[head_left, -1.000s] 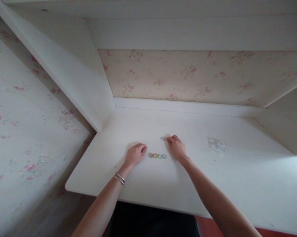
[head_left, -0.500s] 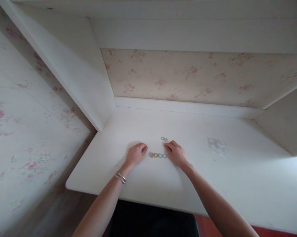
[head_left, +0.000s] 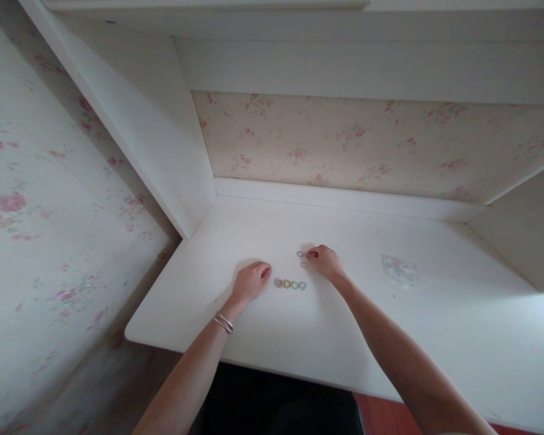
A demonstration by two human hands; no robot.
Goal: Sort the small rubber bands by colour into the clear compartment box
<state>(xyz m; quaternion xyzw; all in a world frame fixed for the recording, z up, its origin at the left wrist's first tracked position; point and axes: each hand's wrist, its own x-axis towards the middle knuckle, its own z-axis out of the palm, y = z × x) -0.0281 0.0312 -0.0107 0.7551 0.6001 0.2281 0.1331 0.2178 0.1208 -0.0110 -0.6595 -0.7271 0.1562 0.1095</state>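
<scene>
Home (floral wallpaper [head_left: 344, 145], white desk [head_left: 389, 326])

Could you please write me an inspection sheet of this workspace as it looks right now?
Surface: white desk, matte, set in an alcove under a white shelf.
Job's things: row of four small rings (pinkish, yellow, green, bluish) lying flat side by side; two clear rings just behind the row, apart from it.
Clutter: small clear plastic bag to the right, flat on the desk.
Hands: left hand rests loosely curled on the desk beside the row's left end, holding nothing visible; right hand has its fingertips at the clear rings, grip too small to tell.
Cables: nothing seen.
Surroundings: floral wallpaper behind and on the left; two bracelets on the left wrist.
</scene>
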